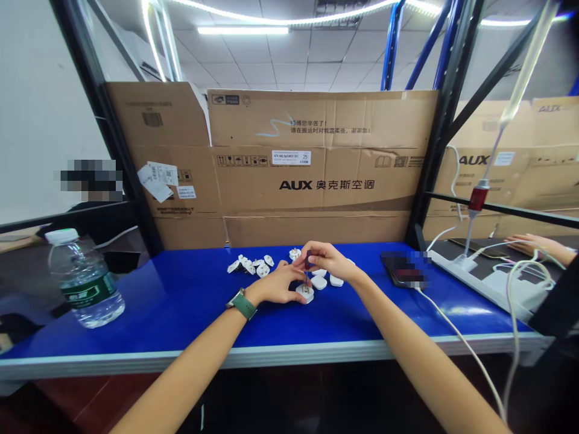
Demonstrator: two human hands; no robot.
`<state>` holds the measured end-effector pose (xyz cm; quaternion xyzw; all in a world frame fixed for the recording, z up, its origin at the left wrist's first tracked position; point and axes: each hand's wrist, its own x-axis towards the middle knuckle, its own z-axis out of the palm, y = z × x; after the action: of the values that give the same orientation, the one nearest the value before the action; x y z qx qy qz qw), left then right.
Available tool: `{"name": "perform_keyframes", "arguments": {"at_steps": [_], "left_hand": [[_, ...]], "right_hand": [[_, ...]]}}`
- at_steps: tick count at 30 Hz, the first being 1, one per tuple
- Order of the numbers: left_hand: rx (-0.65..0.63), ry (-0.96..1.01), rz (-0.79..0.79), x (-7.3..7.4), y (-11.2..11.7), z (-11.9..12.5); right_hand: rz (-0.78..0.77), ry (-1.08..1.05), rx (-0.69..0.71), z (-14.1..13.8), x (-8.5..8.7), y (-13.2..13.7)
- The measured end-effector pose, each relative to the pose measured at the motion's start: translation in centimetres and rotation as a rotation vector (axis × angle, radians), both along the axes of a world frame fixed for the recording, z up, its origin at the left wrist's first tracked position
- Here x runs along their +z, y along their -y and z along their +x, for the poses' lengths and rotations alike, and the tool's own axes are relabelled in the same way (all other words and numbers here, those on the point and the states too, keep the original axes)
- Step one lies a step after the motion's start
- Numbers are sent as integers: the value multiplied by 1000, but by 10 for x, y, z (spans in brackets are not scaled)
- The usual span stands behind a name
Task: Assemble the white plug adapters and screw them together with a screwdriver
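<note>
While upright, screwdriver (308, 260) in right grip (330, 260).

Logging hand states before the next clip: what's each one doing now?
Left hand: closed, holding the white plug part.
Right hand: closed, gripping the screwdriver.

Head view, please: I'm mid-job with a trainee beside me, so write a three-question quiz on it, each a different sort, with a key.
1. Multiple choice: which hand holds the screwdriver?
A left
B right
C neither

2. True or false: the left hand touches the white piece under the screwdriver's tip.

3. Fill in the colour: the watch strap is ____.

Key:
1. B, the right hand
2. True
3. green
</note>
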<state>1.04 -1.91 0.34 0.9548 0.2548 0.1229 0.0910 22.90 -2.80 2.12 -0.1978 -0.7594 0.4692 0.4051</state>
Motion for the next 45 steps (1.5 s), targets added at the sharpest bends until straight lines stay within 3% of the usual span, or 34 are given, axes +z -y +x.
{"name": "perform_keyframes", "arguments": {"at_steps": [5,11,22,29,38,42,45], "left_hand": [[-29,18,-13,1,0,1],[-38,40,-38,-5,-4,0],[-42,9,-44,0,-4,2],[-35,8,-69,1,-6,1],[-10,-8,-54,0,-10,7],[31,-4,-42,0,-6,6],[57,-14,-51,1,-4,5]], "right_hand": [[79,-51,-2,-3,-1,-1],[234,-45,-185,-5,-3,-3],[232,-52,-105,-1,-2,-4],[249,-22,-220,-4,-3,-7],[129,-46,-129,-6,7,-3],[176,36,-202,-6,13,-4],[171,28,-183,-6,11,-8]]}}
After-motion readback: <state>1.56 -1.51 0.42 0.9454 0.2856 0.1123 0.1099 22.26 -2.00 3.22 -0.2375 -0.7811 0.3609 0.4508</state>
